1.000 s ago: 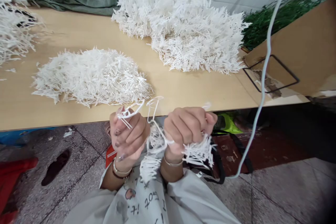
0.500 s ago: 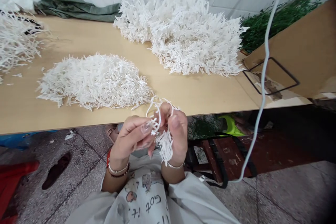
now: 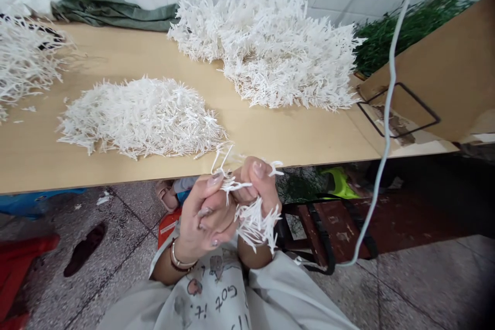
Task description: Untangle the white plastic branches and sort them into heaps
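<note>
Presently, item in hand: white plastic sprig bundle (image 3: pixel 253 216), held below the table (image 3: pixel 270 139) edge at 6 o'clock, fringe hanging down. Left hand (image 3: pixel 204 211) closed around its stems; right hand (image 3: pixel 257 185) closed beside it, thumb pinching loose strands. Step judged: gathering or twisting stems together; next calls for a firm pinch. Nearby: loose sprig heap (image 3: pixel 143 116) at 11 o'clock, large sprig pile (image 3: pixel 270 51) at 12, dangling cord (image 3: pixel 381 154) at 3, near the hands.

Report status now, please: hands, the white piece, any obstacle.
Left hand and right hand both closed on white plastic sprig cluster, held below table edge. Nothing in the way.
</note>
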Tool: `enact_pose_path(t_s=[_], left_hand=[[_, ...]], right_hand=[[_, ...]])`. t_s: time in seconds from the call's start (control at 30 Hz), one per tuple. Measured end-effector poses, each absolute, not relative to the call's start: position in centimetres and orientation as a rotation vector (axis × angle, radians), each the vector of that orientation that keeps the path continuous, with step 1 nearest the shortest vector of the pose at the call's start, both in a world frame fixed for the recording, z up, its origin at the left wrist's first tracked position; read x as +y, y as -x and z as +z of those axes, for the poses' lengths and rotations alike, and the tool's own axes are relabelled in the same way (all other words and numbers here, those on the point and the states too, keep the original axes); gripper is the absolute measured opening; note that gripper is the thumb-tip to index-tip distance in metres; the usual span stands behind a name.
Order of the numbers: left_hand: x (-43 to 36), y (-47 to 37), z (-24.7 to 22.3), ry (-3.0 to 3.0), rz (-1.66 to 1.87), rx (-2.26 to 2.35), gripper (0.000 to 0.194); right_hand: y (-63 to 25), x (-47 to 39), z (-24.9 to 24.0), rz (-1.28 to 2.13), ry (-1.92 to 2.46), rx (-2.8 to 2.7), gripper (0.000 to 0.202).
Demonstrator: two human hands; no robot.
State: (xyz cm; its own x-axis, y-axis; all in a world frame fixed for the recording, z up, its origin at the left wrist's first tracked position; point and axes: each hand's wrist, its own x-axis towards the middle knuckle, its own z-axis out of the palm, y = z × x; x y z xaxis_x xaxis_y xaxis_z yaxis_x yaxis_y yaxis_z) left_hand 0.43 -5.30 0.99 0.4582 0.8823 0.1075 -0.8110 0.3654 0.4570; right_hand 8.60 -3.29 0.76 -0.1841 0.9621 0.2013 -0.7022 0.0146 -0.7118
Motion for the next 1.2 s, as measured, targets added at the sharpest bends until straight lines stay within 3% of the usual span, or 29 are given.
enact_pose_path(t_s=[0.43, 0.7, 0.8, 0.97, 1.07, 1.2], left_hand=[[-5.3, -1.2, -0.8, -0.505, 1.146, 0.193, 0.071], [-4.7, 0.4, 0.3, -0.621, 1.085, 0.134, 0.057], [-4.7, 1.7, 0.4, -0.735, 1.244, 0.287, 0.052], [-4.2, 3.1, 0.2, -0.796, 1.426, 0.487, 0.047], [-3.2, 3.4, 0.4, -0.801, 1.427, 0.558, 0.048], [-1.9, 4.2, 1.1, -0.812, 1.383, 0.637, 0.049]], right_hand=[[-8.3, -3.4, 1.3, 1.343, 0.446, -0.799, 0.055], [-12.6, -2.5, 2.2, 1.569, 0.537, -1.010, 0.050], [-17.0, -0.6, 5.6, 1.263, 0.722, -1.143, 0.050], [-21.2, 5.0, 11.5, 0.458, 0.957, -1.534, 0.036], [-21.0, 9.4, 10.9, 0.502, 1.270, -1.956, 0.025], [-19.4, 13.7, 6.7, 0.746, 1.561, -2.335, 0.038]])
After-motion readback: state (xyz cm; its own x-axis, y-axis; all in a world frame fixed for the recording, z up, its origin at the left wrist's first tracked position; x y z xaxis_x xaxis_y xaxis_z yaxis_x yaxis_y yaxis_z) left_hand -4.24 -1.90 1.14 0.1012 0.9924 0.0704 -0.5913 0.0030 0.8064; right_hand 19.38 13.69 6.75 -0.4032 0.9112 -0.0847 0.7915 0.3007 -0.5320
